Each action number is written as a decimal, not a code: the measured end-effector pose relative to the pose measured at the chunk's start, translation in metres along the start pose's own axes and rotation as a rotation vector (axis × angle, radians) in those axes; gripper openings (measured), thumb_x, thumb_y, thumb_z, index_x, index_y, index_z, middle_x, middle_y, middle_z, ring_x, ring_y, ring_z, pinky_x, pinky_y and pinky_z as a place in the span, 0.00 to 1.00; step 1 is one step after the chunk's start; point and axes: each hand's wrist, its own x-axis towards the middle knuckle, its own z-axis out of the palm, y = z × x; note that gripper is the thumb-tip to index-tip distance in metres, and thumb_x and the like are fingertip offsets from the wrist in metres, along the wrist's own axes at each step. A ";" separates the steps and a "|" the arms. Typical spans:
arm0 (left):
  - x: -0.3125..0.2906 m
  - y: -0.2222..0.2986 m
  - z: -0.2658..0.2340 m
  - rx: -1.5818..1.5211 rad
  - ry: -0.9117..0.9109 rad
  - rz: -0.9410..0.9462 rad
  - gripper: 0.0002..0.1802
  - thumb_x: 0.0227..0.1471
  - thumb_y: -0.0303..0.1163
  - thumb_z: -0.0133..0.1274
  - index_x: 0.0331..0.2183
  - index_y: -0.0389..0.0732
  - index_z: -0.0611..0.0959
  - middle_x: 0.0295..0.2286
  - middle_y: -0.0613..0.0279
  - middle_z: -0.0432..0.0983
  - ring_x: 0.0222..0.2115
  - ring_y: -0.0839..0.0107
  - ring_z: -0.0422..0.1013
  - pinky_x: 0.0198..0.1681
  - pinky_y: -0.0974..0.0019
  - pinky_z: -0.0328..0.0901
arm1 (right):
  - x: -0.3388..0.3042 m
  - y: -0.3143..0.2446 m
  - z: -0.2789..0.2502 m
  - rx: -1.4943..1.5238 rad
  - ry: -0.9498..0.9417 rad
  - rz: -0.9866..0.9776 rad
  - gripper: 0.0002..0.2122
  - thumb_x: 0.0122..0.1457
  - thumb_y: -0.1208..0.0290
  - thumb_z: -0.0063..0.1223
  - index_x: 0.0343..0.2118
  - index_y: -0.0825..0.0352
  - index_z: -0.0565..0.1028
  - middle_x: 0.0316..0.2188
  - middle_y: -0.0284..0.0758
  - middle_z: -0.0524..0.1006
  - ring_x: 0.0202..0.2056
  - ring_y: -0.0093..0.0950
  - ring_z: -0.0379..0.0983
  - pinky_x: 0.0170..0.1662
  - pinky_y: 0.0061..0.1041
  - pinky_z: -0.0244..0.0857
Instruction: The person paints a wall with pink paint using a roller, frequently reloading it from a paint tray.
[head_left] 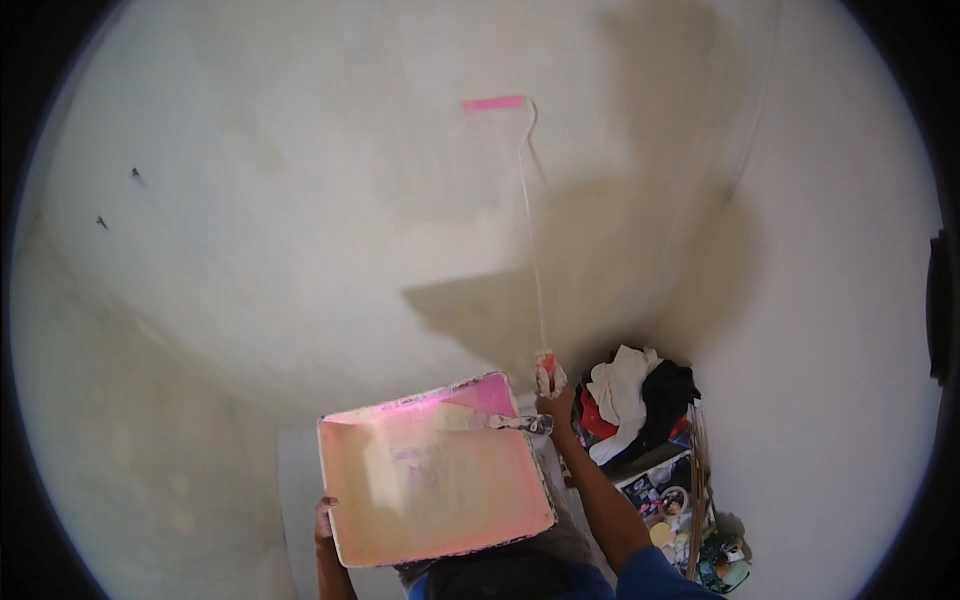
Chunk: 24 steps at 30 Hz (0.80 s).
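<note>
My left hand [326, 519] grips the left rim of a paint tray [440, 500], its fingers closed over the edge. The tray is tilted toward me, pinkish-orange inside with brighter pink along its far end. Across its upper right side lies a flat tool with a paint-spattered handle [522, 424]; its pale end is hard to make out. My right hand [556, 405] is closed round the red, paint-crusted handle of a long paint roller [536, 250]. Up on the wall, the pink roller sleeve [494, 104] lies level, apparently touching the surface.
A pale, patchy wall [330, 200] fills the view ahead, with dark shadows on it. Two small dark fixings [136, 174] stick out at left. Beside my right arm, white, black and red clothes [640, 395] are heaped above a shelf of small items [672, 500].
</note>
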 end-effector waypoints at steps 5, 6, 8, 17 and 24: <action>0.022 -0.010 -0.030 0.044 -0.027 -0.001 0.30 0.35 0.39 0.46 0.42 0.33 0.70 0.34 0.53 0.72 0.32 0.62 0.69 0.37 0.63 0.65 | -0.043 0.061 0.016 0.217 0.011 0.137 0.15 0.42 0.67 0.54 0.31 0.72 0.70 0.28 0.51 0.72 0.32 0.44 0.69 0.35 0.37 0.61; 0.022 -0.012 -0.024 0.043 -0.031 -0.010 0.30 0.35 0.39 0.46 0.42 0.33 0.70 0.34 0.53 0.72 0.32 0.62 0.69 0.37 0.63 0.65 | -0.060 0.077 0.015 0.174 0.080 0.054 0.15 0.42 0.66 0.54 0.31 0.73 0.70 0.27 0.50 0.73 0.32 0.44 0.70 0.36 0.37 0.61; 0.013 -0.008 -0.014 -0.033 0.008 -0.025 0.30 0.34 0.39 0.46 0.42 0.32 0.70 0.34 0.53 0.72 0.32 0.62 0.69 0.37 0.62 0.65 | -0.088 0.072 0.007 -0.083 0.046 -0.039 0.13 0.50 0.66 0.49 0.36 0.70 0.70 0.24 0.46 0.73 0.29 0.42 0.71 0.33 0.33 0.62; 0.021 -0.008 -0.044 0.032 0.034 -0.002 0.29 0.33 0.40 0.48 0.40 0.32 0.71 0.32 0.53 0.72 0.32 0.62 0.69 0.36 0.62 0.65 | -0.134 0.077 -0.055 -0.042 -0.016 0.347 0.12 0.55 0.66 0.45 0.38 0.70 0.71 0.30 0.47 0.75 0.34 0.40 0.73 0.34 0.33 0.64; 0.011 0.000 -0.026 0.024 -0.024 -0.027 0.28 0.34 0.39 0.47 0.40 0.34 0.71 0.32 0.55 0.72 0.31 0.62 0.68 0.37 0.62 0.64 | -0.082 0.082 -0.115 -0.264 0.053 0.068 0.10 0.51 0.75 0.47 0.37 0.69 0.70 0.27 0.51 0.70 0.27 0.47 0.68 0.28 0.41 0.61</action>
